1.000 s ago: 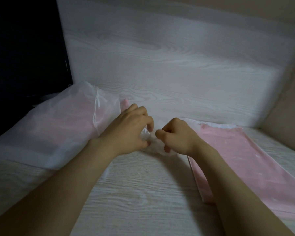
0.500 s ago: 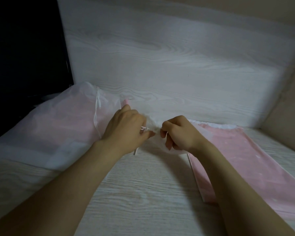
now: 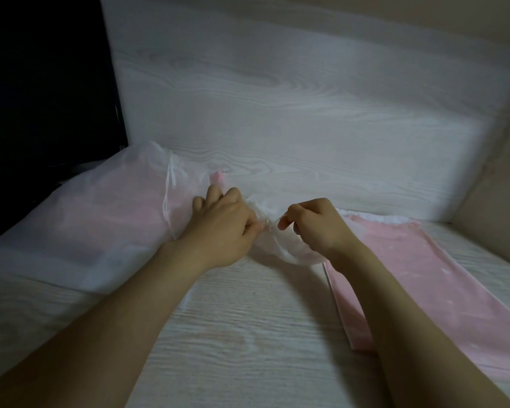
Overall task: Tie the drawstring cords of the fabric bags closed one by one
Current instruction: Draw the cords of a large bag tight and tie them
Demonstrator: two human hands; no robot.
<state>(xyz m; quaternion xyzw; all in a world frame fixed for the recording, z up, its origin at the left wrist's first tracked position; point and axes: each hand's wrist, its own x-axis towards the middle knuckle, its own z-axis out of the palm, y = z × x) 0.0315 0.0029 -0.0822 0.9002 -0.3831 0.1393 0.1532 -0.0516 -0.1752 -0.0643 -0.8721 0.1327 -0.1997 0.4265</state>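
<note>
A sheer white fabric bag point(image 3: 280, 245) with pink contents lies between my hands, its gathered mouth bunched at the middle. My left hand point(image 3: 221, 228) pinches one end of its thin white drawstring cord point(image 3: 268, 227). My right hand point(image 3: 315, 226) pinches the other end, a few centimetres to the right. The cord is mostly hidden by my fingers. To the left lies a second sheer white bag point(image 3: 95, 219) with pink inside, its own white cord point(image 3: 169, 198) hanging down its gathered end.
A flat pink fabric piece point(image 3: 424, 278) with a white trim lies on the right of the pale wood-grain table point(image 3: 248, 334). A black monitor point(image 3: 42, 92) stands at the back left. A white wood-grain back panel and a beige side wall point(image 3: 498, 201) close the space.
Both hands rose from resting on the bunched bag mouth to pinching the cord ends, then drew slightly apart. A loose cord end seen hanging below my left hand is no longer visible.
</note>
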